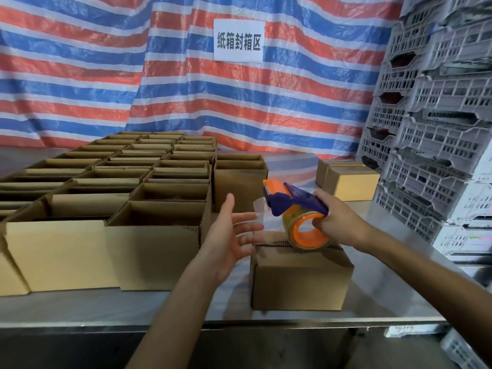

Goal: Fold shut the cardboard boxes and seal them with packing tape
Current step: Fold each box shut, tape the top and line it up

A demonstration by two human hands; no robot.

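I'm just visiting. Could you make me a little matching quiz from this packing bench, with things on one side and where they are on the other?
1 tape dispenser
2 closed box
3 open boxes
4 grey crates

a stacked at the right
b in rows, left on the table
c gripped by the right hand
d directly beneath the dispenser

Pairs: 1-c, 2-d, 3-b, 4-a

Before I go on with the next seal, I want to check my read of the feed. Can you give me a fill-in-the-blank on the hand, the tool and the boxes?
1. The right hand grips the orange and purple ____.
2. The front box, just below that tool, has its flaps folded ____.
3. The rows of boxes to its left stand ____ at the top.

Missing words: tape dispenser; shut; open.
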